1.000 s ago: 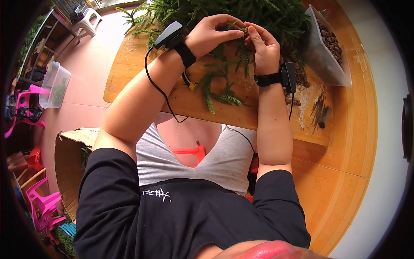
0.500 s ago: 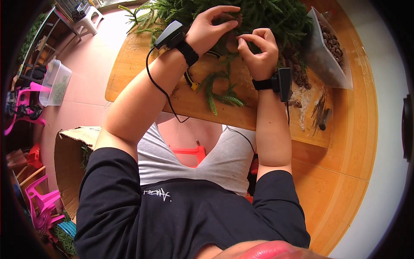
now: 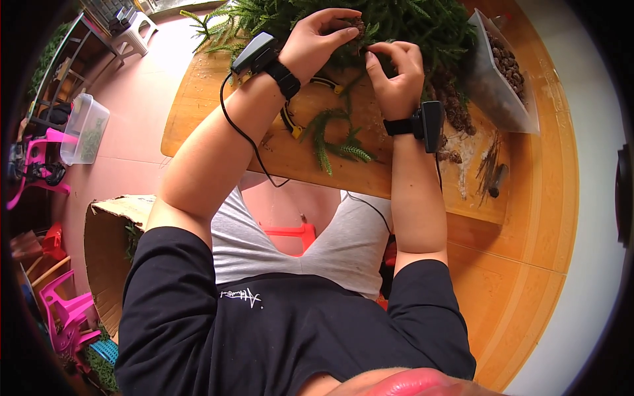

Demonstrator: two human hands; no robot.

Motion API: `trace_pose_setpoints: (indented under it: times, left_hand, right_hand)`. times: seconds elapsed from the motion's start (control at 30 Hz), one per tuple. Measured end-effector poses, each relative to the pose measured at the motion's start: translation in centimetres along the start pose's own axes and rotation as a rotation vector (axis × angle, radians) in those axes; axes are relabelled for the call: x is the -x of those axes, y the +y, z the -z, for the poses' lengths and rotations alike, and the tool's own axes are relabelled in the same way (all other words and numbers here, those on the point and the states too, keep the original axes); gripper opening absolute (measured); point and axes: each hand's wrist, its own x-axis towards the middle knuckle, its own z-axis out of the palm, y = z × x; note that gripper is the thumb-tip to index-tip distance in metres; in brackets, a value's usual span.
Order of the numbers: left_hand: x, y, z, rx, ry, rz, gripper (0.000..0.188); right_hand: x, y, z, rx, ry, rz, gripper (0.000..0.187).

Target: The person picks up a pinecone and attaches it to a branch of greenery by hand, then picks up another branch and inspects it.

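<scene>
Over the far part of the wooden table, my left hand point(image 3: 318, 41) is closed around a brown pine cone point(image 3: 359, 26), which shows between thumb and fingers. Just right of it, my right hand point(image 3: 400, 74) has thumb and forefinger pinched close together beside the cone; whatever they grip is too small to tell. Behind both hands lies a heap of green artificial fir branches point(image 3: 422, 26). A loose green sprig point(image 3: 322, 135) rests nearer to me, and a tool with yellow-and-black handles point(image 3: 290, 124) lies under my left wrist.
At the right stands a translucent bin point(image 3: 492, 86) of small cones. Long brown cones point(image 3: 456, 109) and a bundle of thin dark wires point(image 3: 489, 168) lie near it. A cardboard box point(image 3: 105, 257) is beside my left side; a clear plastic tub point(image 3: 86, 132) sits on the floor.
The pine cone in my left hand has come more into sight. My right hand has shifted slightly up and left, its fingers still pinched.
</scene>
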Motion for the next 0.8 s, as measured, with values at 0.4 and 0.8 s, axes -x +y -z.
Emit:
trace_pose_setpoints:
  times: [0.4, 0.8]
  left_hand:
    - [0.0, 0.3, -0.1, 0.091, -0.052, 0.151, 0.041]
    - [0.2, 1.0, -0.3, 0.07, -0.102, 0.151, 0.056]
  right_hand:
    - [0.2, 1.3, -0.5, -0.184, -0.015, -0.177, 0.018]
    - [0.0, 0.7, 0.0, -0.155, 0.084, -0.308, 0.015]
